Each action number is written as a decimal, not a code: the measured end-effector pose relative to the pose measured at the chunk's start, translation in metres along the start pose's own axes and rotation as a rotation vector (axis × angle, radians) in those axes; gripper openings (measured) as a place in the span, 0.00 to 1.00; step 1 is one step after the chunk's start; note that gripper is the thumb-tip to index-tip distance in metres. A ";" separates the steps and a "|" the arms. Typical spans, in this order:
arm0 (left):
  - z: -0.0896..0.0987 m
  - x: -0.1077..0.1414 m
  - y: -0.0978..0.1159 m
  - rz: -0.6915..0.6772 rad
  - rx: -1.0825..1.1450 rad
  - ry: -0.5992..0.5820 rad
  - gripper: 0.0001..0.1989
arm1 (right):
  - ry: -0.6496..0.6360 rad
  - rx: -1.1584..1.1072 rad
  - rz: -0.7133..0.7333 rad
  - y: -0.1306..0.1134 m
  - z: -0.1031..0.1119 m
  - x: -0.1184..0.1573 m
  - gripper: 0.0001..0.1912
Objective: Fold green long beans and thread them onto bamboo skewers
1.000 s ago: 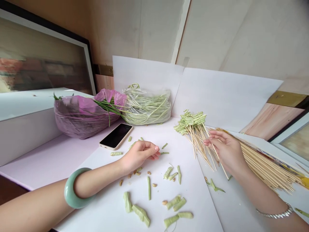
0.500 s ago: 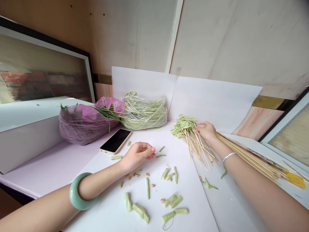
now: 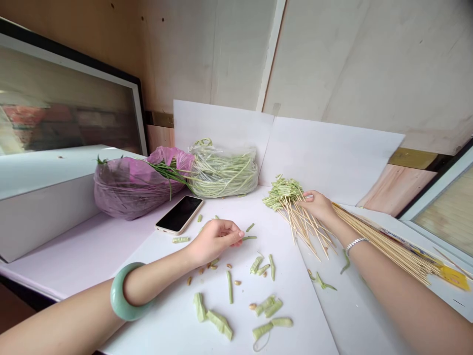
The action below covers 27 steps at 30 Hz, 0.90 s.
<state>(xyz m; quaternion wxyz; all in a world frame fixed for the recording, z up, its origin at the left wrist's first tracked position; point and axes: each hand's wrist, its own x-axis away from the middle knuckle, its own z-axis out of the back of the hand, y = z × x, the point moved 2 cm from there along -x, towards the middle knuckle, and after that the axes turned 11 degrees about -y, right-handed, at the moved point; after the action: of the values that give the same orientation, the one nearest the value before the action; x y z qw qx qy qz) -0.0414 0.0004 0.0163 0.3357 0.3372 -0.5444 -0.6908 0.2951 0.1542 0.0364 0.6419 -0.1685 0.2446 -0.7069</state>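
Observation:
On the right, a pile of bamboo skewers (image 3: 308, 229) carries threaded green bean pieces (image 3: 284, 190) at the far end. My right hand (image 3: 318, 206) reaches over this pile, its thumb and fingertips closed at a skewer beside the beans. The exact grip is partly hidden. My left hand (image 3: 219, 241) hovers over the middle of the white table, fingers curled and thumb against them, with nothing visible in them. Just beyond its fingertips lies a thin green bean piece (image 3: 250, 237). Nearer me, several bean pods (image 3: 219, 323) and loose tan beans (image 3: 237, 283) are scattered.
Behind stand a clear bag of long beans (image 3: 225, 172) and a purple bag of greens (image 3: 129, 190). A phone (image 3: 180, 215) lies before them. Far right, a bundle of bare skewers (image 3: 388, 244) rests beside yellow packaging (image 3: 454, 278). White boards (image 3: 332, 158) stand against the wall.
The view has shifted slightly. My left hand has moved a little to the right, closer to the thin bean piece. My right hand has drawn back slightly at the skewer pile.

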 end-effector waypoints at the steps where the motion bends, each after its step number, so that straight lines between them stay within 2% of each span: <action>1: 0.000 0.000 -0.001 0.000 -0.006 -0.007 0.19 | -0.009 0.014 0.012 0.003 -0.002 0.001 0.15; 6: 0.000 0.000 -0.004 0.003 -0.027 -0.039 0.18 | -0.034 0.031 0.058 0.017 -0.005 0.002 0.15; 11: 0.001 -0.001 -0.003 0.010 -0.055 -0.051 0.18 | -0.039 0.026 0.023 0.019 0.005 0.000 0.15; 17: 0.000 0.001 -0.001 0.013 -0.094 -0.070 0.17 | 0.012 -0.016 -0.028 0.017 0.015 0.000 0.15; 27: -0.001 0.002 0.001 0.011 -0.140 -0.082 0.16 | 0.128 -0.171 -0.024 0.012 0.024 0.006 0.15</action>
<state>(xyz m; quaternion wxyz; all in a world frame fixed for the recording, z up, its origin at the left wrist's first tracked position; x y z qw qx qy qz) -0.0414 -0.0021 0.0170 0.3398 0.2814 -0.5097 -0.7387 0.3175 0.1448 0.0494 0.5999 -0.1801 0.3425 -0.7003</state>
